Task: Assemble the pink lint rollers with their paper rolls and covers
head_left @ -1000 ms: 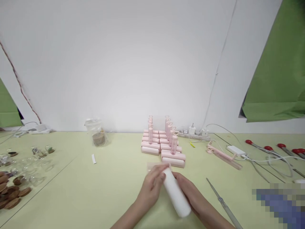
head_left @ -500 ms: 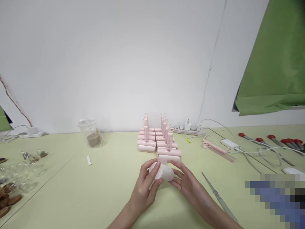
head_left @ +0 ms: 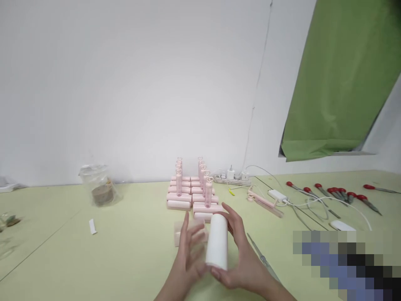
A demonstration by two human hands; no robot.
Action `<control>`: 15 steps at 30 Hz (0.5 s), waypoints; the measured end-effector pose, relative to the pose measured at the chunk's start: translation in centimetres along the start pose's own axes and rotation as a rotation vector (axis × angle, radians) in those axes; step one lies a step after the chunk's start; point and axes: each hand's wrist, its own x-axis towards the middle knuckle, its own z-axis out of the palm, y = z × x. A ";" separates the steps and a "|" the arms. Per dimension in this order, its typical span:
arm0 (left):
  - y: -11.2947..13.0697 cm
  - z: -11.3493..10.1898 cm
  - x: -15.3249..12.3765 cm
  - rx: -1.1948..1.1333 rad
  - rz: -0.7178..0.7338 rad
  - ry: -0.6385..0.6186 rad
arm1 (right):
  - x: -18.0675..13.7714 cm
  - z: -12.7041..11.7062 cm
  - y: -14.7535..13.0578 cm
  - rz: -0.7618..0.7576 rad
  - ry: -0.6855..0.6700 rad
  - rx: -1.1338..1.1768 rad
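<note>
My right hand (head_left: 241, 255) grips a white lint roller roll (head_left: 217, 241) by its two ends, tilted nearly upright over the table. Beside it, my left hand (head_left: 189, 255) is open and slightly blurred, fingers spread, its thumb close to the roll's lower end. Behind the left fingers lies a translucent pale pink cover (head_left: 178, 234), partly hidden. Just beyond, pink lint rollers (head_left: 179, 197) lie in two rows with their handles standing up.
A pink lint roller handle frame (head_left: 265, 202) lies at right near a power strip (head_left: 233, 181) and white cables. Red-handled tools (head_left: 338, 191) are further right. Tweezers (head_left: 263, 257) rest beside my right forearm. A plastic bag (head_left: 102, 188) and white strip (head_left: 92, 226) are at left.
The roll has turned from lying sideways in both hands to nearly upright in my right hand. My left hand has let go and spread its fingers. The view has swung right.
</note>
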 end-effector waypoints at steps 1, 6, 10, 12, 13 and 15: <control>-0.1 0.2 0.4 -0.111 -0.094 -0.025 | -0.3 0.1 -0.4 0.019 -0.060 -0.028; -2.3 1.0 1.0 -0.344 -0.477 -0.092 | 1.2 -1.5 0.4 0.132 -0.301 -0.199; -4.1 0.8 0.5 -0.430 -0.624 -0.082 | 7.1 -9.0 3.5 0.088 -0.005 -0.836; -4.4 0.8 0.4 -0.444 -0.652 -0.084 | 9.8 -13.5 5.0 0.187 0.075 -0.965; -4.5 0.8 0.4 -0.436 -0.643 -0.094 | 10.8 -15.5 5.6 0.248 0.107 -1.030; -4.4 0.8 0.4 -0.413 -0.590 -0.112 | 11.9 -18.5 6.8 0.357 0.128 -1.131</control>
